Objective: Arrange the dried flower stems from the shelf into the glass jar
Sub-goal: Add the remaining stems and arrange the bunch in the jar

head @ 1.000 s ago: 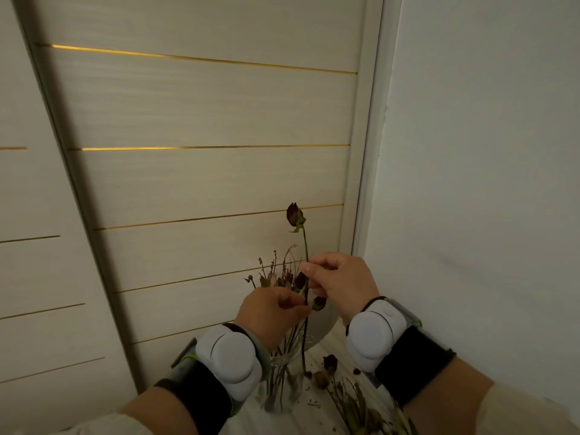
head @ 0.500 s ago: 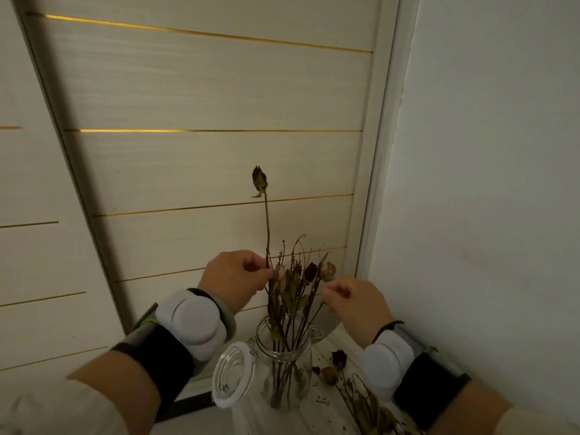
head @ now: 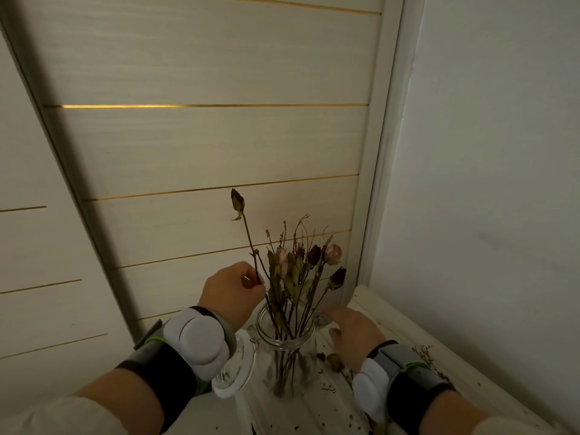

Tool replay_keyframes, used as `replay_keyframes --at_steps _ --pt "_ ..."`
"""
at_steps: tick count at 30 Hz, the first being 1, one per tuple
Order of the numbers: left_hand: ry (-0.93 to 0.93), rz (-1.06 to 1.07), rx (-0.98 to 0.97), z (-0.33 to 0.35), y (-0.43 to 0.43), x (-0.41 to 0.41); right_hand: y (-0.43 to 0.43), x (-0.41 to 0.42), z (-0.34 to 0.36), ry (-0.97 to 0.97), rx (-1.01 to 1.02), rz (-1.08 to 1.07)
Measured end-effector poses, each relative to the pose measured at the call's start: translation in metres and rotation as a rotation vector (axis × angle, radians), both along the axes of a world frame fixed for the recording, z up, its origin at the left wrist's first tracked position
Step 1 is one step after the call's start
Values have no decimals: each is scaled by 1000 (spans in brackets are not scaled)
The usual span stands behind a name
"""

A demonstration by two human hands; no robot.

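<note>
One dried rose stem (head: 249, 243) pinched in left hand (head: 233, 293), nearly upright, bud tipped leftward, lower end heading into glass jar (head: 285, 350) just right of it. Right hand (head: 354, 334) loose-fingered, holding nothing, low over shelf (head: 408, 328), nearer the remaining loose stems (head: 335, 362).
</note>
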State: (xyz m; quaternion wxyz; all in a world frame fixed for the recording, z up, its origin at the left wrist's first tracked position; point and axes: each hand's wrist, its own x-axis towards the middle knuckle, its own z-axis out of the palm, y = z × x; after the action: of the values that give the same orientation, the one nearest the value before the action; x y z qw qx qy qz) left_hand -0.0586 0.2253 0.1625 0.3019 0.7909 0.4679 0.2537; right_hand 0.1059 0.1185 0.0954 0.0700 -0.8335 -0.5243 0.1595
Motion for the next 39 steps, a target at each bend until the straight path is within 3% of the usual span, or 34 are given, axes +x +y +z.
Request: replay_keyframes --at_steps 4,11,23,32,39 --pt "80 -3 39 -14 2 2 -2 0 -8 -12 127 23" --pt "217 -31 19 -33 1 3 2 1 -16 10 169 34" --pt "268 -28 41 -45 -4 2 3 2 -19 46 214 48" --pt "261 -17 35 -47 -4 9 6 5 -21 40 203 50" --pt "127 153 71 -39 -2 16 4 3 -20 51 217 58"
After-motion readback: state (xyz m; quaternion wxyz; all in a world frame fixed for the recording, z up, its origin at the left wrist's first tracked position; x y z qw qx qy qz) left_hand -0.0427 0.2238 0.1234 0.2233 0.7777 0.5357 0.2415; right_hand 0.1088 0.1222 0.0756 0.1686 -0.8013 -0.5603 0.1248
